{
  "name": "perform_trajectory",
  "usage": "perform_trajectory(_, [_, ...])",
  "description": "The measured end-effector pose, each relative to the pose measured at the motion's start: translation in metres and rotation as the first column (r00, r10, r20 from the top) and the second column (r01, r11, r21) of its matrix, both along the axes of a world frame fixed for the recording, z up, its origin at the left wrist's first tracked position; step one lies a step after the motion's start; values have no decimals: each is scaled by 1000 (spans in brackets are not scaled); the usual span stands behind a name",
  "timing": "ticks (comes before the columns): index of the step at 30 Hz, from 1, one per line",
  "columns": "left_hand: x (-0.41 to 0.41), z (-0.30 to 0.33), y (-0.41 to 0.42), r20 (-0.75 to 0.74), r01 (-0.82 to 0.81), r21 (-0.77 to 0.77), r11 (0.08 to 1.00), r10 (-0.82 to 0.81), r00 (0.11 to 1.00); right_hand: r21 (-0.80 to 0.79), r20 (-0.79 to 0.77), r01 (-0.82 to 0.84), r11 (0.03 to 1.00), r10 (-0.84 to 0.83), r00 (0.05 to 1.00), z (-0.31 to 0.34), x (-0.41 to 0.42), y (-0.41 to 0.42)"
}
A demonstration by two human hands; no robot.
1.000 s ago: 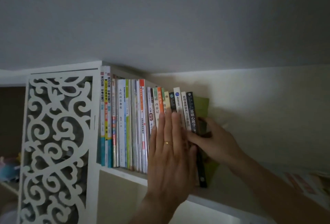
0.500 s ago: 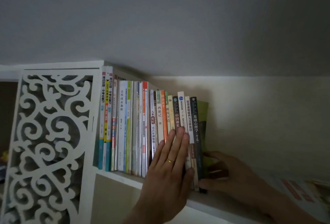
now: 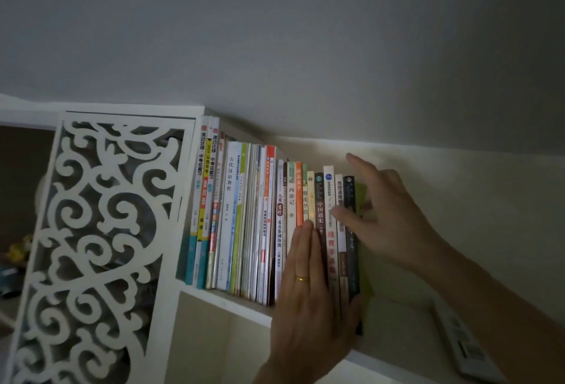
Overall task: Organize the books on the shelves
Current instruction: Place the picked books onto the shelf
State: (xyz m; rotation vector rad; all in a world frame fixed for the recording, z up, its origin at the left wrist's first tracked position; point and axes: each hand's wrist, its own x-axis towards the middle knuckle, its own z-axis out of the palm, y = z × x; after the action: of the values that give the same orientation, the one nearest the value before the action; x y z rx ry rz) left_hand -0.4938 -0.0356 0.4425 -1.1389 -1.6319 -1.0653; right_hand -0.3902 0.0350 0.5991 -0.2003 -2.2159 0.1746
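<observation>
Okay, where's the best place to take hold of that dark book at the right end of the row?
Pinch the dark book by its upper spine, coming from the open right side: it stands upright, and only the green book lies behind it.

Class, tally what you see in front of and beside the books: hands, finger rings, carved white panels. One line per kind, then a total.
Hands: 2, left hand and right hand
Finger rings: 1, gold ring
Carved white panels: 1, carved panel
Total: 4

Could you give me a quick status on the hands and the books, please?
Left hand flat against spines. Right hand open at the dark end book. Row of books upright on shelf. Nothing blocking.
</observation>
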Motion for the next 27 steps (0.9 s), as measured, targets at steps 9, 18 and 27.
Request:
perform_trajectory(9, [-14,-4,3,-23,-15,5,1000,15,1000,32,133,39,999,-43,990,24,-30,-6])
perform_trajectory(18, [-14,-4,6,73,-17,60,998,13,997,-31,-119,-104,994,99,988,2,-19,-15])
perform_trajectory(27, [-4,2,6,74,37,192,981,-52,996,-29,-337,-38,999,26,941,-32,-34,-12])
